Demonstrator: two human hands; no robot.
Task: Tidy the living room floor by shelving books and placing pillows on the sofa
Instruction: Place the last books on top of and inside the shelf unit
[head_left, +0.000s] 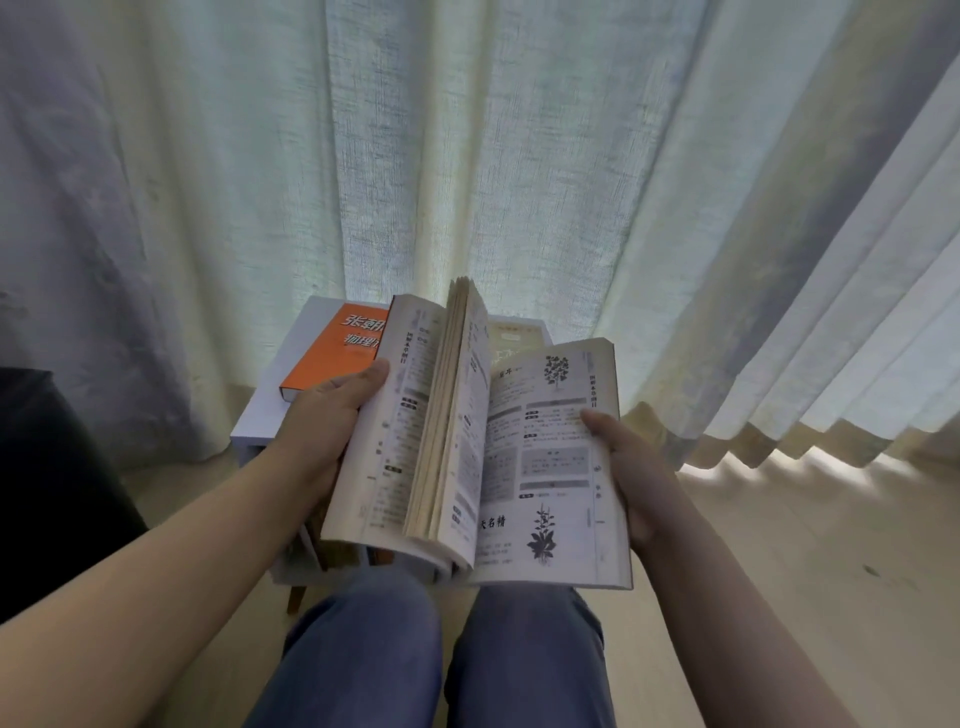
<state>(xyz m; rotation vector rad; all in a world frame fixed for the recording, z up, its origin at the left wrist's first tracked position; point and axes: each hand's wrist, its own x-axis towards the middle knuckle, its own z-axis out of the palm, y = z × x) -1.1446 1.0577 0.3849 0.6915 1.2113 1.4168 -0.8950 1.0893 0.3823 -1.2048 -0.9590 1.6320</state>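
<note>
I see a pale curtain across the whole far side, daylight glowing through its folds and spilling under the hem onto the light floor at right. A white shelf stands before it. Dark furniture sits near left.

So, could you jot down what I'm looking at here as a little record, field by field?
main thing: open book, held above the knees, middle pages standing up
held by: left hand grips its left edge, right hand its right edge, thumbs on the pages
right page: plant drawings and print
behind: orange book lying flat on a white table
backdrop: pale curtain hanging down to the floor
</note>
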